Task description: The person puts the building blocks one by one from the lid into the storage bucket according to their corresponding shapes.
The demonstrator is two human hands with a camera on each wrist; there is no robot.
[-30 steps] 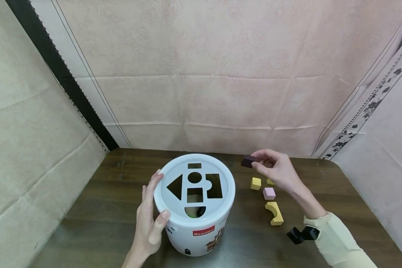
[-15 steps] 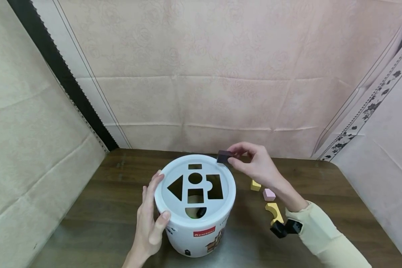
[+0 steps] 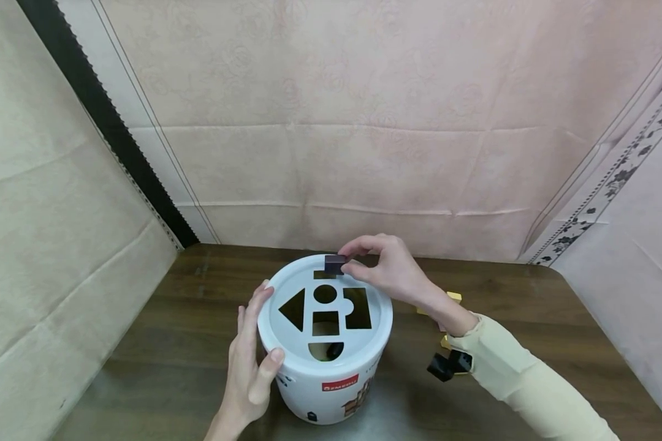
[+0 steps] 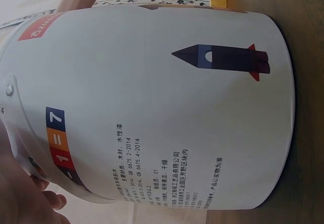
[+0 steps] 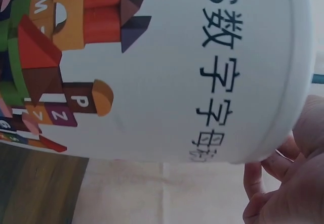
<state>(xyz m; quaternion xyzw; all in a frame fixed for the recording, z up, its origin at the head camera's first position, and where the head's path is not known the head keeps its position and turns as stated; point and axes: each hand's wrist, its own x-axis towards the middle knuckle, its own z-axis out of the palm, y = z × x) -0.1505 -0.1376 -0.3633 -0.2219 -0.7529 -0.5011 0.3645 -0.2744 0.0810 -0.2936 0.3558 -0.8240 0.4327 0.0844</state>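
A white shape-sorter bucket [image 3: 322, 392] stands on the table, its pale blue-white lid [image 3: 287, 346] cut with several shaped holes. My left hand [image 3: 248, 367] holds the bucket's left side, thumb on the rim and fingers along the edge. My right hand [image 3: 386, 269] pinches a dark purple rectangular block [image 3: 334, 264] between thumb and fingertips. That block is over the back of the lid, partly covering the rectangular hole [image 3: 323, 275]; whether it touches the lid I cannot tell. In the right wrist view, the bucket hides the block from sight, with the right hand [image 5: 288, 183] at the rim.
Right of the bucket lie yellow blocks [image 3: 455, 297], partly hidden by my right forearm; a pink block shows only a sliver beneath it. A black wrist camera [image 3: 448, 365] sits on the right sleeve. Cloth [image 3: 331, 165] hangs behind the brown table [image 3: 160, 343].
My right hand has carried the dark purple block leftward, from beside the bucket to over the rear of the lid. The left hand has stayed on the bucket.
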